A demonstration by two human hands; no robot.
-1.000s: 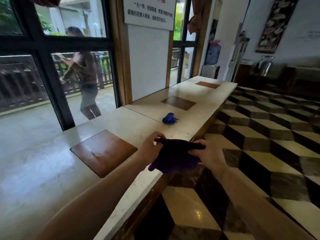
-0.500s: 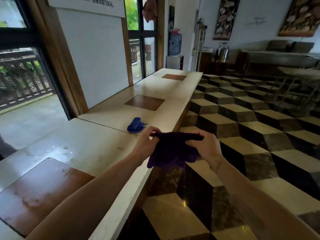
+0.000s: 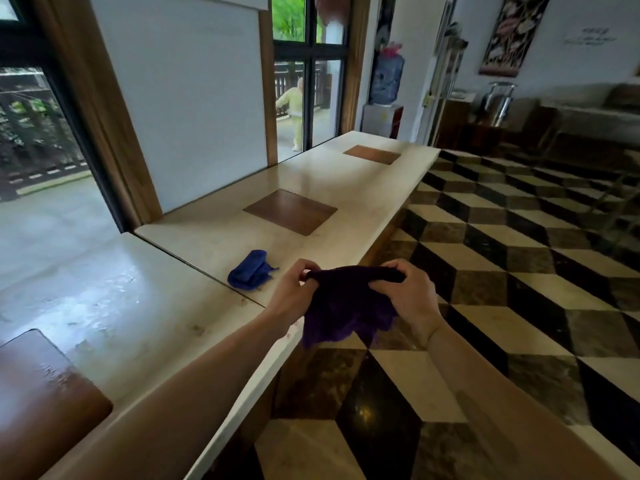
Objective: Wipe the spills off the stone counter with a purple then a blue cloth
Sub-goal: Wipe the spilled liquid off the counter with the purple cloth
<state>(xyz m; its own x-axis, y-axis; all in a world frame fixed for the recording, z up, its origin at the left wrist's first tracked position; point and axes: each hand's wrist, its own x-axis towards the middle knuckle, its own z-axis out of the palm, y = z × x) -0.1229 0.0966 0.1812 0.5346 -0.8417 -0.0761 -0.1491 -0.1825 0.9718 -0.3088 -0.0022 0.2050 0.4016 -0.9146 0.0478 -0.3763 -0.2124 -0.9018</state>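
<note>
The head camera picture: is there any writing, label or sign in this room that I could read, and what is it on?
No text here can be read.
Small sign on the far wall, right of the wall hanging: dark lines of writing, too small and blurred to read.
Water bottle on the dispenser: a bluish label, blurred, nothing legible.
Purple cloth, blue cloth, stone counter: no writing visible.

The counter (image 3: 194, 244) runs along the left, the floor (image 3: 502, 306) to its right. One cloth (image 3: 250, 274) lies bunched on the counter, left of the hands. The other cloth (image 3: 346, 306) hangs between the left hand (image 3: 294, 292) and right hand (image 3: 412, 292), off the counter's edge, above the floor.
</note>
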